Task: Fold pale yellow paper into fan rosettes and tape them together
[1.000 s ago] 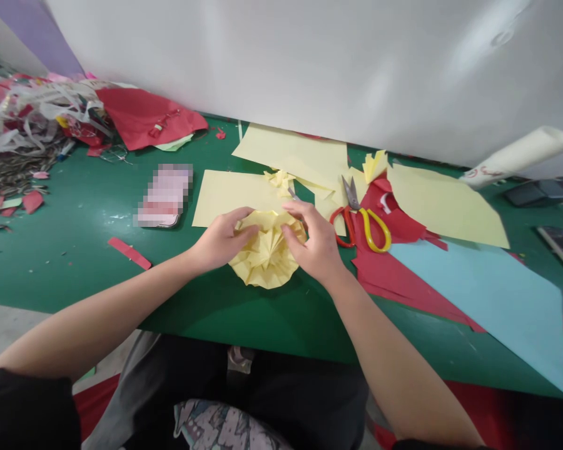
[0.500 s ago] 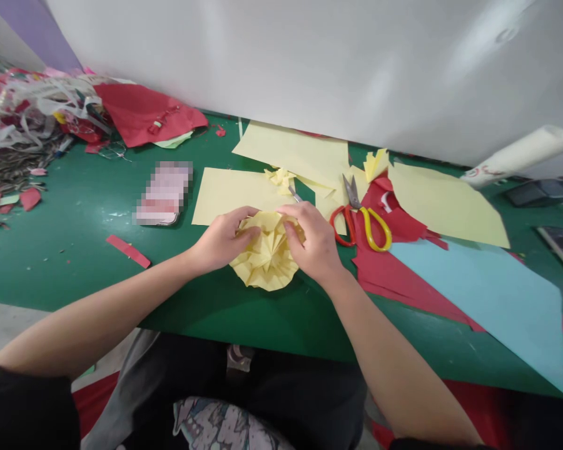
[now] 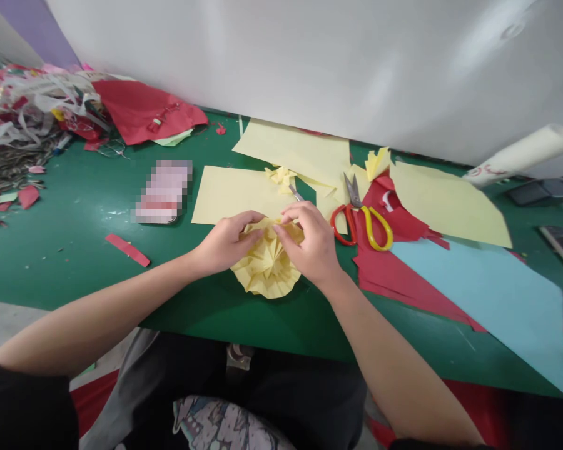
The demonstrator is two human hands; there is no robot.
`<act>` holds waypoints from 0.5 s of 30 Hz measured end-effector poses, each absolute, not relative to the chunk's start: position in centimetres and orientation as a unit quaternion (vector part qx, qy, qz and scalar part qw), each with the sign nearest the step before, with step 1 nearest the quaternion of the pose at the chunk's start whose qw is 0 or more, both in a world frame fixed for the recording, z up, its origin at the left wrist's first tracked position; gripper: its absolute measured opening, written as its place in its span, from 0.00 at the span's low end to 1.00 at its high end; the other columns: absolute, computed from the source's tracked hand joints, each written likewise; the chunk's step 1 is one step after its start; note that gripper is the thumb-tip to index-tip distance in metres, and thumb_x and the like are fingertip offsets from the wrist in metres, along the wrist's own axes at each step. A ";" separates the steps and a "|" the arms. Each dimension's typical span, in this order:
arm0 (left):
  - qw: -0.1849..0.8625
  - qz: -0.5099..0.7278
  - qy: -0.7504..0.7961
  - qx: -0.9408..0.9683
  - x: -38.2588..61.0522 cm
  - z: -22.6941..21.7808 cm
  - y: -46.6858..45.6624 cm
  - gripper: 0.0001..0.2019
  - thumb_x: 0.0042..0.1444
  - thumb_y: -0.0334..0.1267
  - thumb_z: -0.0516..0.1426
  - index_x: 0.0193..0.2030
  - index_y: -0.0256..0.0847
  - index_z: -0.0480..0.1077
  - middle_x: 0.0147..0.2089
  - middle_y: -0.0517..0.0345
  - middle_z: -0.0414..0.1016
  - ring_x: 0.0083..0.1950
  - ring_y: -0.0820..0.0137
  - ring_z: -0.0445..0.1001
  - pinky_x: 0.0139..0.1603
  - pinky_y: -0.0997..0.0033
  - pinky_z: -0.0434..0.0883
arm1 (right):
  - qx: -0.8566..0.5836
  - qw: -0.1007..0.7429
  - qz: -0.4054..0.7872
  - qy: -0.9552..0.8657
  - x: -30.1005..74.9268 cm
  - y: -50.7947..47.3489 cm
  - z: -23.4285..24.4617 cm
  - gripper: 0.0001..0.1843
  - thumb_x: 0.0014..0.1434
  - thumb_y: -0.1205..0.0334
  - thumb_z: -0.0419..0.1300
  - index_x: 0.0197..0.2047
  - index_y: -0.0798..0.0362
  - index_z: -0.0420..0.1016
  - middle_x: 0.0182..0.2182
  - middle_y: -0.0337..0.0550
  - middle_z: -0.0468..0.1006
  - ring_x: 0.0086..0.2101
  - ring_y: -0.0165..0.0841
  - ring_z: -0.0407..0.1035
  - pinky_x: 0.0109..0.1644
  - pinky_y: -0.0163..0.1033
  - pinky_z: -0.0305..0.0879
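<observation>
A round, pleated yellow paper rosette (image 3: 268, 275) is between my two hands, its folds fanning out from the centre. My left hand (image 3: 228, 242) pinches its upper left rim between thumb and fingers. At the upper right rim, my right hand (image 3: 309, 240) grips the paper with thumb and bent fingers. Both hands hide parts of the rosette's far edge. Just beyond the right hand lie scissors (image 3: 355, 192) with one red and one yellow handle, blades apart. Crumpled yellow paper scraps (image 3: 281, 177) rest behind the rosette.
Yellow sheets (image 3: 300, 147) lie on the green table (image 3: 94, 269). To the right are red paper (image 3: 385, 275) and a light blue sheet (image 3: 497, 300). A phone (image 3: 164, 190), a red strip (image 3: 127, 250) and a pile of scraps (image 3: 32, 119) are on the left.
The rosette has dropped slightly towards me. My right hand's thumb and fingertips have shifted left along the upper rim, closer to the left hand's fingers.
</observation>
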State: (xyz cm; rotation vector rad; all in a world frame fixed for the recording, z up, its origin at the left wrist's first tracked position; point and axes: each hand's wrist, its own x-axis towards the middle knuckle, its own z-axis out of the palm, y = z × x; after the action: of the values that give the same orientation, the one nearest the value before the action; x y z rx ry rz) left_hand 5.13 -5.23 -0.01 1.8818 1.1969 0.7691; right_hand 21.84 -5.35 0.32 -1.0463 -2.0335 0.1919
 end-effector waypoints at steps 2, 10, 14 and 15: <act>0.391 0.304 0.455 0.740 5.1 -0.1 -5.2 0.10 0.56 0.37 0.48 0.43 0.38 0.66 0.38 0.56 0.72 0.35 0.75 0.69 0.33 0.76 0.65 | -0.424 0.405 0.070 -0.807 21.8 -5.3 0.3 0.05 0.54 0.66 0.55 0.28 0.51 0.61 0.32 0.44 0.70 0.37 0.32 0.67 0.41 0.39 0.66; 0.409 0.297 0.453 0.734 5.2 -0.4 -5.2 0.11 0.56 0.37 0.47 0.44 0.38 0.64 0.40 0.55 0.72 0.37 0.73 0.70 0.36 0.73 0.66 | -0.469 0.371 0.068 -0.798 21.8 -5.2 -0.2 0.08 0.52 0.59 0.57 0.27 0.52 0.62 0.32 0.44 0.70 0.37 0.34 0.68 0.41 0.41 0.66; 0.418 0.304 0.445 0.731 5.2 -0.6 -5.3 0.11 0.56 0.37 0.47 0.43 0.38 0.64 0.40 0.55 0.71 0.37 0.74 0.69 0.37 0.74 0.65 | -0.486 0.355 0.070 -0.795 21.9 -5.1 -0.5 0.08 0.52 0.57 0.57 0.28 0.52 0.63 0.33 0.45 0.70 0.38 0.35 0.68 0.42 0.42 0.66; 0.418 0.305 0.447 0.730 5.2 -0.6 -5.3 0.11 0.56 0.36 0.47 0.44 0.38 0.64 0.40 0.56 0.71 0.37 0.74 0.69 0.37 0.74 0.65 | -0.488 0.350 0.069 -0.797 21.9 -5.1 -0.5 0.08 0.53 0.58 0.57 0.28 0.52 0.64 0.34 0.46 0.70 0.39 0.36 0.68 0.42 0.42 0.66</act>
State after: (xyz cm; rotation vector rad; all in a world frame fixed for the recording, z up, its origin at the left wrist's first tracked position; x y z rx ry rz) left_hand 5.20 -5.29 -0.61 1.8302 1.1218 0.7649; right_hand 21.87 -5.12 -0.51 -1.2630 -2.0651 0.1790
